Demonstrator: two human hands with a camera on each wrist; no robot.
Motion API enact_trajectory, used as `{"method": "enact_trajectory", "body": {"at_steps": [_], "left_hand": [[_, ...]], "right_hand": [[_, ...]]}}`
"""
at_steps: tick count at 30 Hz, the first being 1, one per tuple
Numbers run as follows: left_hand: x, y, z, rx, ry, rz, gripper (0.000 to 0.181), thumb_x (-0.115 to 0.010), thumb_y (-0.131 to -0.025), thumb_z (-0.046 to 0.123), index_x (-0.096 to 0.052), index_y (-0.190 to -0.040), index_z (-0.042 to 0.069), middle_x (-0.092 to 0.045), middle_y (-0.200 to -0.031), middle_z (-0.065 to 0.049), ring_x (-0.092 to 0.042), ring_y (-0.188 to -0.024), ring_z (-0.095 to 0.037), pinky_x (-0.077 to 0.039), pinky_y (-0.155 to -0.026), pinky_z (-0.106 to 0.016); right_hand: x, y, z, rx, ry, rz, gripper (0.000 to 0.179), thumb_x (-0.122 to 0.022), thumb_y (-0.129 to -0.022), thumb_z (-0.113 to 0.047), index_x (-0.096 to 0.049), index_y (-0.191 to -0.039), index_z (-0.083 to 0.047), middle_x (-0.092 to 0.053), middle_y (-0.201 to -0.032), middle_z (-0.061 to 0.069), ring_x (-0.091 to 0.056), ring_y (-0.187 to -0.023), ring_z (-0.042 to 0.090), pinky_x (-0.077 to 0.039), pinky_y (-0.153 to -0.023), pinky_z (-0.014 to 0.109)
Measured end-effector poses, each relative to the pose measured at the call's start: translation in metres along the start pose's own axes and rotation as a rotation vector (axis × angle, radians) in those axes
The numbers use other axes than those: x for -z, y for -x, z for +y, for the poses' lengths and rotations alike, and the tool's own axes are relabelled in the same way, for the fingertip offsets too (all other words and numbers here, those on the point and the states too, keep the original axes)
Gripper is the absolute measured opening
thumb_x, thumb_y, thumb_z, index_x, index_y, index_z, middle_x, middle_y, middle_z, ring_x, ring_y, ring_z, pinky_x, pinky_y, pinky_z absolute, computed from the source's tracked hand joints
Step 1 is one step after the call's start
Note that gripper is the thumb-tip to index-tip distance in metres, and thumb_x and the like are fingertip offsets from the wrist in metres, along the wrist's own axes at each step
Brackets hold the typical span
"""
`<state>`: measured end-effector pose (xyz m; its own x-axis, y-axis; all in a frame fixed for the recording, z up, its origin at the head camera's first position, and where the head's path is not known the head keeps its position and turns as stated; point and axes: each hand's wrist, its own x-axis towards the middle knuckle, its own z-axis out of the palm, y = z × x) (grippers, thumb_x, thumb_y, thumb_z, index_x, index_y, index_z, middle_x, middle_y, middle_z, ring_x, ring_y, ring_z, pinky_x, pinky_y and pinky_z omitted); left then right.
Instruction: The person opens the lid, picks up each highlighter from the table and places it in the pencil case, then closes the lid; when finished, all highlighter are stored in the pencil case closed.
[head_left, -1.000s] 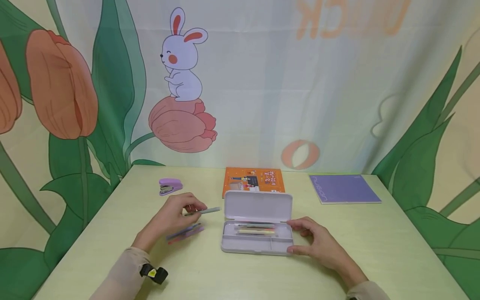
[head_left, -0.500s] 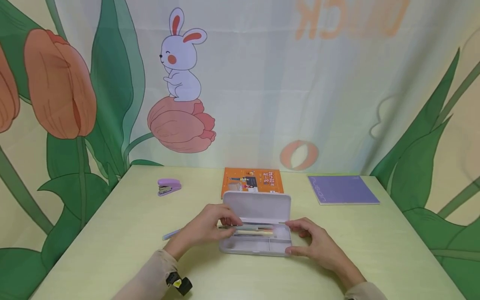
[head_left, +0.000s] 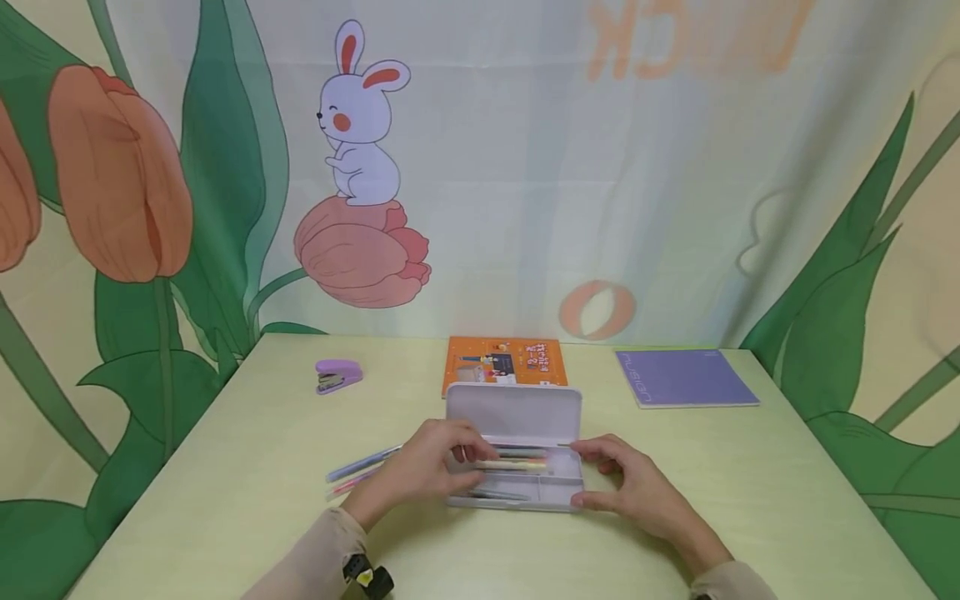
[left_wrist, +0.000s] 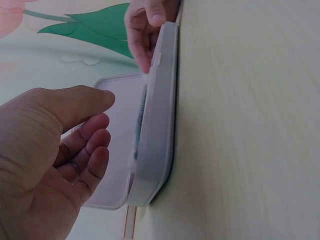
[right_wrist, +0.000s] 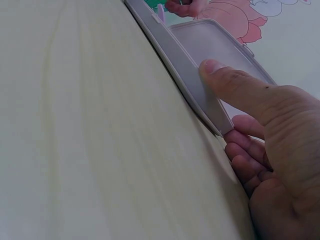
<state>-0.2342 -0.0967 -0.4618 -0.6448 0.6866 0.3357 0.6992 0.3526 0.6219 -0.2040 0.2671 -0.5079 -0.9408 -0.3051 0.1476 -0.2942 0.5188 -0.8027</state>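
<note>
A pale grey pencil case (head_left: 558, 493) sits on the table with its lid raised. Several pens (head_left: 517, 465) lie in its rear compartment, and a grey pen (head_left: 498, 495) is in the front one. My left hand (head_left: 431, 467) is over the case's left end; in the left wrist view the thumb and loosely bent fingers (left_wrist: 92, 162) hold nothing. With thumb and fingers, my right hand (head_left: 633, 483) grips the right end of the case. More pens (head_left: 360, 464) lie on the table left of the case, partly hidden behind my left hand.
Behind the case lies an orange book (head_left: 506, 360), partly covered by the lid. A purple stapler (head_left: 339, 375) stands at the back left, and a purple notebook (head_left: 686, 379) lies at the back right. A printed curtain (head_left: 495, 167) hangs behind the table (head_left: 750, 483).
My left hand has carried a grey pen rightward from beside the case and let it go in the front compartment. The right hand has stayed on the case's right end.
</note>
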Motion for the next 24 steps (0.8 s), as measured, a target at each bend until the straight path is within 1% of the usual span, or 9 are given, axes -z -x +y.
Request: {"method": "enact_trajectory", "body": {"at_steps": [3,6,9,11,14,17,21,24], "left_hand": [[0.005,0.0,0.0,-0.01,-0.017,0.023,0.025,-0.087,-0.092,0.002,-0.085,-0.116,0.006,-0.081,-0.105,-0.007,-0.073,-0.09,-0.028,-0.065,-0.08,-0.035],[0.011,0.001,-0.002,-0.021,-0.028,0.037,0.024,-0.087,-0.092,0.002,-0.084,-0.116,0.006,-0.081,-0.104,-0.008,-0.073,-0.09,-0.028,-0.064,-0.08,-0.033],[0.02,0.003,-0.004,-0.012,-0.036,0.062,0.025,-0.087,-0.092,0.001,-0.084,-0.116,0.005,-0.08,-0.104,-0.008,-0.074,-0.092,-0.028,-0.064,-0.082,-0.031],[0.026,0.005,-0.005,0.008,-0.04,0.082,0.025,-0.088,-0.092,0.001,-0.084,-0.116,0.007,-0.08,-0.105,-0.009,-0.074,-0.093,-0.028,-0.064,-0.083,-0.032],[0.036,0.007,-0.005,0.042,-0.059,0.108,0.026,-0.088,-0.092,0.002,-0.085,-0.116,0.011,-0.079,-0.106,-0.006,-0.073,-0.094,-0.026,-0.064,-0.085,-0.035],[0.046,0.01,-0.005,0.091,-0.071,0.125,0.027,-0.088,-0.093,0.005,-0.085,-0.117,0.016,-0.079,-0.108,-0.003,-0.071,-0.097,-0.024,-0.063,-0.087,-0.038],[0.059,0.02,-0.006,0.156,-0.078,0.159,0.026,-0.089,-0.095,0.008,-0.085,-0.118,0.019,-0.079,-0.109,0.001,-0.071,-0.1,-0.026,-0.062,-0.09,-0.037],[0.068,0.029,-0.011,0.175,-0.093,0.193,0.026,-0.088,-0.095,0.008,-0.085,-0.117,0.02,-0.078,-0.107,0.007,-0.071,-0.1,-0.028,-0.063,-0.089,-0.038]], "right_hand": [[0.001,0.0,-0.002,-0.006,0.007,0.008,0.073,-0.103,-0.078,-0.032,-0.074,-0.142,-0.016,-0.072,-0.136,0.0,-0.064,-0.12,0.021,-0.054,-0.104,0.027],[0.0,0.0,-0.003,-0.024,0.006,0.006,0.073,-0.104,-0.078,-0.032,-0.074,-0.142,-0.017,-0.072,-0.135,-0.001,-0.064,-0.119,0.021,-0.054,-0.104,0.027],[0.0,0.0,-0.004,-0.03,0.003,-0.002,0.073,-0.104,-0.078,-0.032,-0.074,-0.142,-0.018,-0.072,-0.135,-0.002,-0.064,-0.12,0.022,-0.054,-0.105,0.027],[0.0,0.0,-0.004,-0.035,-0.002,-0.005,0.073,-0.104,-0.077,-0.032,-0.074,-0.142,-0.018,-0.072,-0.136,-0.002,-0.064,-0.121,0.023,-0.054,-0.106,0.027],[0.001,0.0,-0.003,-0.032,-0.004,-0.005,0.073,-0.104,-0.078,-0.032,-0.073,-0.143,-0.017,-0.071,-0.136,-0.001,-0.064,-0.122,0.023,-0.054,-0.105,0.027],[0.0,-0.001,-0.002,-0.043,0.001,-0.004,0.074,-0.104,-0.077,-0.032,-0.073,-0.143,-0.018,-0.071,-0.136,-0.003,-0.064,-0.122,0.022,-0.054,-0.106,0.026],[0.0,-0.001,-0.001,-0.057,0.0,-0.008,0.074,-0.104,-0.077,-0.033,-0.073,-0.143,-0.02,-0.071,-0.136,-0.005,-0.064,-0.122,0.021,-0.053,-0.107,0.026],[0.0,-0.001,-0.003,-0.052,-0.003,-0.011,0.074,-0.104,-0.077,-0.032,-0.073,-0.144,-0.019,-0.071,-0.137,-0.003,-0.063,-0.123,0.023,-0.054,-0.107,0.027]]}}
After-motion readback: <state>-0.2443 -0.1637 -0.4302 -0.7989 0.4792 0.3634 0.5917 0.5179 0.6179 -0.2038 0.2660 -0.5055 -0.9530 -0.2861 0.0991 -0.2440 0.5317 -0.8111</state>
